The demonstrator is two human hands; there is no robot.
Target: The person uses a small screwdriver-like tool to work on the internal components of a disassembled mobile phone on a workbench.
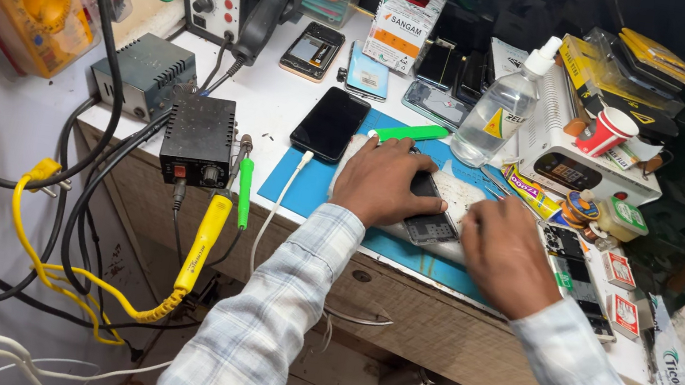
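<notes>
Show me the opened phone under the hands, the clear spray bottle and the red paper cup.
Opened dark phone (432, 225), head view, exposed lower half.
Clear plastic spray bottle (491, 120), head view, body.
Red paper cup (605, 133), head view, side wall.

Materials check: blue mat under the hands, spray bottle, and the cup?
Blue mat: looks like matte rubber or silicone, flat with no glare. Spray bottle: clear glossy plastic, liquid visible through it, white nozzle. Cup: probably paper, thin rolled white rim, printed red wall.

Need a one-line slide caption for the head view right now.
Left hand steadies an opened phone on a blue mat while the right hand works at its edge.
</notes>
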